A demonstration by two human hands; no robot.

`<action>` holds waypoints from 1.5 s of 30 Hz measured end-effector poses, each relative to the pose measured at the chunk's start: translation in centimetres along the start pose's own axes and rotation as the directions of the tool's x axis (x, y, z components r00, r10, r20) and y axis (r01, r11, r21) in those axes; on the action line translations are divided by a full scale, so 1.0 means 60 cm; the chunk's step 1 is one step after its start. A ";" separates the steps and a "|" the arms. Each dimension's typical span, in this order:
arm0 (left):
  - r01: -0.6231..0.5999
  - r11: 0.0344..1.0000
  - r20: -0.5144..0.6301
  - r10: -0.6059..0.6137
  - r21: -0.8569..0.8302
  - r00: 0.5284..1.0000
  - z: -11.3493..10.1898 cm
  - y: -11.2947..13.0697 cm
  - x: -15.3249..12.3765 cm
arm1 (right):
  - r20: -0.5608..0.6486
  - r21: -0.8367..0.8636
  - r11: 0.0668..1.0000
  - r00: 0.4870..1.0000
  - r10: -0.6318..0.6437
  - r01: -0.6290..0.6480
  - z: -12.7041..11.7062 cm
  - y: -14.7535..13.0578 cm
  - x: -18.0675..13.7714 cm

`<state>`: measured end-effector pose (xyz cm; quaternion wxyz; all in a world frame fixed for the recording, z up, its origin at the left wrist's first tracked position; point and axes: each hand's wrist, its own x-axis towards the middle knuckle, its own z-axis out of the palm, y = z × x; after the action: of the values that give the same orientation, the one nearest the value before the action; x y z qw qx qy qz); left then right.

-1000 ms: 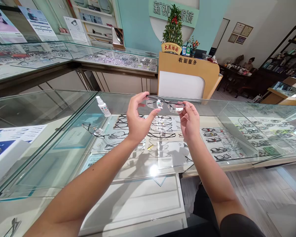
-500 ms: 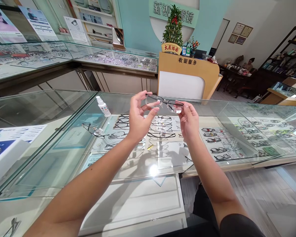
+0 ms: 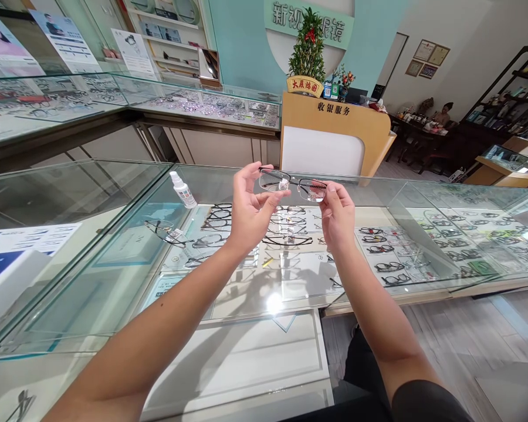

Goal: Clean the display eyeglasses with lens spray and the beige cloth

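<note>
I hold a pair of dark half-rim glasses (image 3: 293,183) up in the air over a glass display counter (image 3: 127,275). My left hand (image 3: 250,211) pinches the left end of the frame between thumb and fingers. My right hand (image 3: 338,215) grips the right end by the lens. A small white tag hangs at the bridge. Rows of other frames lie inside the case below my hands.
A small white spray bottle (image 3: 182,189) stands on the counter to the left. Another pair of glasses (image 3: 165,232) lies on the glass near it. A wooden cashier desk (image 3: 334,136) with a potted plant (image 3: 307,54) stands beyond. A person sits at the far right.
The glasses have tipped slightly, the left end rising a little, and my fingers have shifted on the frame. Both arms stay almost where they were.
</note>
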<state>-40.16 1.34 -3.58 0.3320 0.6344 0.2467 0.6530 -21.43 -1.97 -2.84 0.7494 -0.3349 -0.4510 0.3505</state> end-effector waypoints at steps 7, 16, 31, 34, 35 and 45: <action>-0.015 1.000 0.008 0.015 -0.018 1.000 0.000 -0.003 0.001 | 0.010 0.004 1.000 1.000 -0.009 0.009 -0.001 -0.001 -0.003; 0.009 1.000 0.006 -0.009 -0.020 1.000 -0.008 0.004 0.009 | 0.005 -0.009 0.999 0.999 -0.032 0.032 -0.006 0.002 0.000; 0.071 0.996 0.059 -0.068 -0.058 0.996 -0.024 -0.010 0.019 | 0.048 -0.046 0.999 0.999 0.004 -0.001 -0.008 0.002 0.001; 0.077 0.996 0.041 -0.075 -0.055 0.996 -0.022 -0.011 0.018 | 0.053 -0.029 1.000 0.999 0.009 -0.007 -0.007 0.001 0.001; 0.076 0.996 0.034 -0.074 -0.050 0.997 -0.021 -0.012 0.018 | 0.058 -0.019 1.000 0.998 0.011 -0.010 -0.007 0.001 0.000; 0.043 0.999 0.008 -0.043 0.017 0.999 -0.025 -0.019 0.020 | 0.035 0.009 0.998 0.998 0.059 -0.060 -0.004 -0.004 -0.001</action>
<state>-41.45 3.12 -3.77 0.3416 0.6344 0.2643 0.6411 -21.17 -2.15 -2.77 0.7322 -0.3384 -0.4522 0.3807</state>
